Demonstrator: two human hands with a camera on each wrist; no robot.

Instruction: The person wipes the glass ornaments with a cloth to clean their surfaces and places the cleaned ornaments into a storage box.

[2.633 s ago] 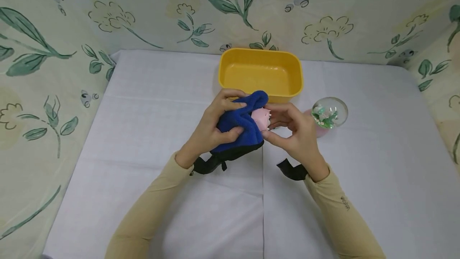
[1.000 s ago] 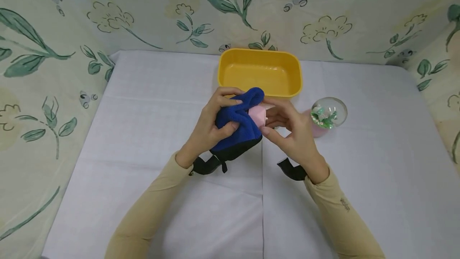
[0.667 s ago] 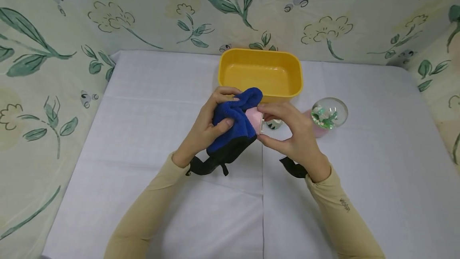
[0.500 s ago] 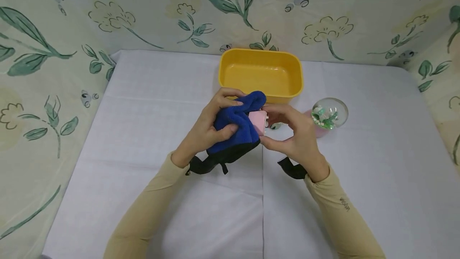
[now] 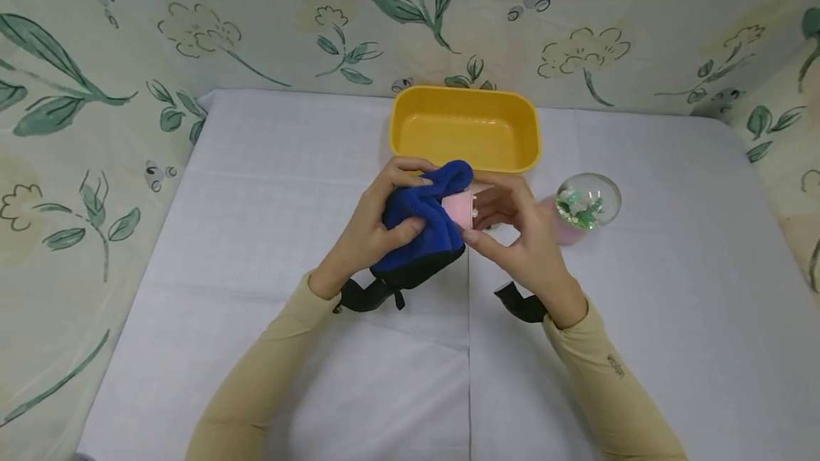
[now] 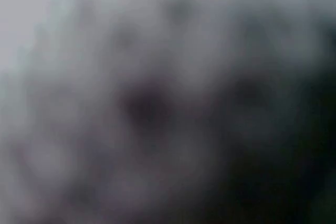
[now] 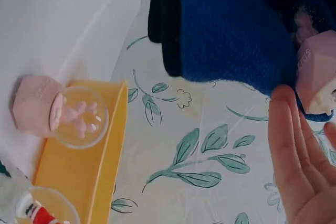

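In the head view my left hand (image 5: 378, 223) grips a blue plush cloth (image 5: 410, 208) with a black border, bunched round a snow globe. The globe's pink faceted base (image 5: 458, 210) sticks out at the right. My right hand (image 5: 525, 230) holds that base, thumb in front and fingers behind. The right wrist view shows the base (image 7: 317, 69) and a small pink figure (image 7: 304, 22) within the cloth's dark fold. Right-hand fingers (image 7: 286, 140) lie against its edge. The left wrist view is too blurred to read.
A yellow tray (image 5: 464, 94) stands behind my hands. To the right is a snow globe (image 5: 586, 205) on a pink base. A globe with a red-and-white figure (image 7: 42, 213) shows in the right wrist view. White cloth (image 5: 288, 134) covers the table.
The right hand's fingers shift round the pink base, which shows different facets from frame to frame. The blue cloth moved slightly left, then back right; the left hand kept its grip.
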